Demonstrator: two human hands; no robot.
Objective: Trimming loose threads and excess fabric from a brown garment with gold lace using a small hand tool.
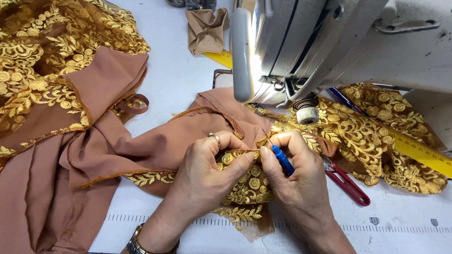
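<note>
Pinching gold-embroidered lace (245, 181) against brown fabric (141, 146) with left hand (207, 171), near table edge; gripping blue seam ripper (283, 159) in right hand (294, 176), tip at seam. Judging unpicking midway: lace edge partly attached. Red snips (347, 183) lying right.

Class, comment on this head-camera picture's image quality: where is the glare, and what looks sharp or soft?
Head view: strong glare on the grey sewing machine's head from its lamp; both hands and the gold-embroidered brown fabric between them look sharp; soft shadows fall under the fabric; no evident motion blur.
</note>
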